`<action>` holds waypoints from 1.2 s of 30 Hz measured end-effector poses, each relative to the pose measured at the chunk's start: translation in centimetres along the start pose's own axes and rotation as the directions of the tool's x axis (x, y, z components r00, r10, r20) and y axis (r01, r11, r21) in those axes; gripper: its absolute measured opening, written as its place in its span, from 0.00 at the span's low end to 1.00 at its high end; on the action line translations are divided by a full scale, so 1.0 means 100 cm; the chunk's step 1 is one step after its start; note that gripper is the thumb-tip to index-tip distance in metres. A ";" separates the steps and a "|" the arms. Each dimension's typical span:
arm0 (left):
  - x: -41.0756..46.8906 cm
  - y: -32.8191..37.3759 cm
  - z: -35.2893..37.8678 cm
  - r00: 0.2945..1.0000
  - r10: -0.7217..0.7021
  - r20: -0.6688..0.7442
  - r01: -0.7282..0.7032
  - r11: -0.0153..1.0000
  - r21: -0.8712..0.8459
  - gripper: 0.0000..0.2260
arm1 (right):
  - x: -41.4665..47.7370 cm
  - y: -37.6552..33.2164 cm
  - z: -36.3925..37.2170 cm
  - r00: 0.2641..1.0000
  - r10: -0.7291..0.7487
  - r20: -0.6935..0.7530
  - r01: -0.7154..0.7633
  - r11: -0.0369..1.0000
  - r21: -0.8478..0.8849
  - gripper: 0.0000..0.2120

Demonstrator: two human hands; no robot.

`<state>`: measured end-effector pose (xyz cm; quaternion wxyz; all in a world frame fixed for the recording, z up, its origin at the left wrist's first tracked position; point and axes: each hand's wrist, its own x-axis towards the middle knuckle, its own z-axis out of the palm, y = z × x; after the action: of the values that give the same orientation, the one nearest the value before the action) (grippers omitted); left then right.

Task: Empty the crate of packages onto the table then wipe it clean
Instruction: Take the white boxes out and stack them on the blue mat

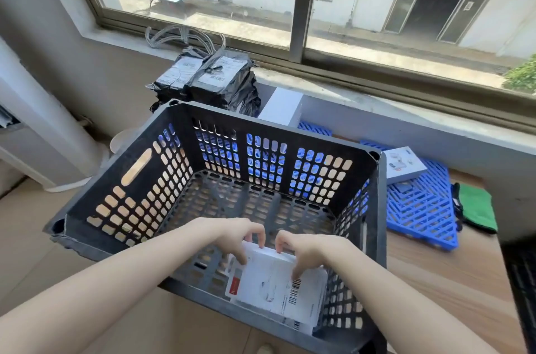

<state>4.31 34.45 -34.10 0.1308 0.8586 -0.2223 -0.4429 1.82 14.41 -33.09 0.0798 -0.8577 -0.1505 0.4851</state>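
Person's left hand (232, 234) & right hand (307, 249) grip last white pkgs (275, 287) at crate (130, 179) near wall, prob. to lift onto surface (435, 281).

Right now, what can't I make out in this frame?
Head view only.
Box count: the top white box, left hand and right hand cover the stack in the crate.
Labels on the black bags: too small to read.
The dark grid at right: cut off by the frame edge.
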 end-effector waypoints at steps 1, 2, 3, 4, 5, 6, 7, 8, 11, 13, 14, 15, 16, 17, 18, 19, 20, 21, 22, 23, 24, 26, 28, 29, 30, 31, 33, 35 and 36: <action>-0.005 -0.002 -0.004 0.999 0.003 -0.044 -0.004 1.000 -0.022 0.19 | -0.001 0.000 -0.004 0.999 -0.017 -0.034 0.017 1.000 0.006 0.27; -0.010 -0.005 -0.008 0.994 0.009 -0.106 -0.015 0.998 -0.055 0.18 | -0.003 0.000 -0.008 0.997 -0.032 -0.071 0.034 0.999 0.020 0.27; -0.015 -0.007 -0.013 0.984 0.012 -0.177 -0.030 0.995 -0.098 0.17 | -0.005 0.000 -0.013 0.993 -0.044 -0.110 0.049 0.998 0.047 0.27; -0.021 -0.009 -0.017 0.966 0.010 -0.259 -0.048 0.989 -0.142 0.16 | -0.008 -0.001 -0.017 0.986 -0.058 -0.159 0.072 0.994 0.081 0.26; -0.027 -0.010 -0.021 0.938 0.000 -0.346 -0.066 0.981 -0.180 0.16 | -0.011 -0.001 -0.022 0.975 -0.071 -0.212 0.098 0.988 0.118 0.26; -0.032 -0.010 -0.025 0.900 -0.010 -0.435 -0.092 0.973 -0.212 0.16 | -0.015 -0.001 -0.027 0.961 -0.084 -0.264 0.129 0.979 0.159 0.25; -0.038 -0.009 -0.028 0.851 -0.024 -0.525 -0.118 0.965 -0.235 0.17 | -0.019 -0.001 -0.032 0.945 -0.093 -0.312 0.163 0.965 0.204 0.24; -0.043 -0.007 -0.031 0.788 -0.038 -0.614 -0.141 0.960 -0.240 0.19 | -0.022 0.000 -0.036 0.927 -0.099 -0.361 0.200 0.946 0.253 0.23; -0.057 0.010 -0.039 0.559 -0.086 -0.825 -0.221 0.943 -0.249 0.24 | -0.033 0.002 -0.047 0.859 -0.098 -0.503 0.332 0.854 0.401 0.21; -0.064 0.027 -0.043 0.424 -0.174 -0.889 -0.292 0.903 -0.316 0.27 | -0.041 0.005 -0.053 0.798 -0.086 -0.596 0.432 0.772 0.466 0.20; -0.064 0.036 -0.045 0.336 -0.209 -0.918 -0.289 0.905 -0.312 0.28 | -0.046 0.008 -0.056 0.766 -0.081 -0.637 0.488 0.718 0.496 0.20; -0.065 0.045 -0.046 0.244 -0.235 -0.941 -0.251 0.922 -0.296 0.29 | -0.053 0.010 -0.058 0.740 -0.076 -0.669 0.540 0.659 0.523 0.20; -0.065 0.056 -0.047 0.166 -0.264 -0.950 -0.232 0.926 -0.298 0.28 | -0.060 0.014 -0.060 0.714 -0.071 -0.697 0.588 0.601 0.541 0.19; -0.067 0.069 -0.049 0.129 -0.298 -0.946 -0.249 0.913 -0.322 0.27 | -0.068 0.019 -0.062 0.691 -0.061 -0.720 0.625 0.552 0.552 0.18; -0.067 0.083 -0.050 0.131 -0.329 -0.935 -0.300 0.886 -0.353 0.24 | -0.077 0.026 -0.064 0.667 -0.044 -0.744 0.656 0.509 0.557 0.18; -0.066 0.100 -0.051 0.146 -0.337 -0.930 -0.352 0.861 -0.367 0.22 | -0.086 0.035 -0.065 0.641 -0.021 -0.767 0.679 0.481 0.555 0.17; -0.065 0.117 -0.051 0.159 -0.326 -0.932 -0.379 0.852 -0.362 0.19 | -0.093 0.046 -0.065 0.616 0.003 -0.788 0.697 0.464 0.547 0.17; -0.062 0.135 -0.049 0.160 -0.303 -0.939 -0.393 0.854 -0.343 0.18 | -0.102 0.058 -0.066 0.596 0.024 -0.802 0.709 0.452 0.541 0.18; -0.057 0.154 -0.048 0.162 -0.287 -0.944 -0.413 0.849 -0.329 0.17 | -0.110 0.071 -0.065 0.576 0.045 -0.816 0.724 0.436 0.535 0.19; -0.052 0.174 -0.046 0.171 -0.275 -0.946 -0.441 0.837 -0.323 0.16 | -0.120 0.086 -0.065 0.557 0.068 -0.828 0.735 0.425 0.529 0.19; -0.046 0.194 -0.046 0.185 -0.263 -0.947 -0.468 0.823 -0.320 0.16 | -0.129 0.101 -0.064 0.537 0.088 -0.839 0.747 0.413 0.522 0.19; -0.030 0.235 -0.045 0.222 -0.223 -0.949 -0.504 0.807 -0.308 0.18 | -0.150 0.134 -0.063 0.518 0.113 -0.848 0.757 0.401 0.516 0.19; -0.011 0.271 -0.046 0.269 -0.186 -0.945 -0.511 0.804 -0.304 0.22 | -0.169 0.167 -0.060 0.521 0.144 -0.841 0.752 0.389 0.532 0.18; -0.001 0.288 -0.047 0.292 -0.173 -0.941 -0.510 0.804 -0.306 0.24 | -0.176 0.183 -0.058 0.522 0.168 -0.836 0.745 0.388 0.543 0.18; 0.011 0.302 -0.048 0.313 -0.160 -0.936 -0.508 0.805 -0.307 0.25 | -0.182 0.199 -0.057 0.523 0.194 -0.830 0.739 0.382 0.555 0.18; 0.023 0.315 -0.049 0.332 -0.143 -0.932 -0.498 0.813 -0.303 0.27 | -0.187 0.214 -0.055 0.522 0.215 -0.825 0.734 0.378 0.564 0.19; 0.048 0.339 -0.052 0.375 -0.111 -0.920 -0.471 0.832 -0.292 0.27 | -0.192 0.242 -0.053 0.508 0.251 -0.824 0.732 0.379 0.566 0.19; 0.072 0.356 -0.055 0.420 -0.107 -0.901 -0.456 0.833 -0.312 0.27 | -0.193 0.265 -0.051 0.503 0.279 -0.818 0.720 0.388 0.576 0.18; 0.085 0.363 -0.056 0.447 -0.118 -0.887 -0.453 0.825 -0.338 0.27 | -0.191 0.275 -0.049 0.506 0.296 -0.810 0.712 0.387 0.586 0.16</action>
<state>3.59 -1.05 -21.55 0.5036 0.8595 -0.0782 0.0383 1.77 -17.87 -22.87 0.6560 -0.7521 0.0626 -0.0054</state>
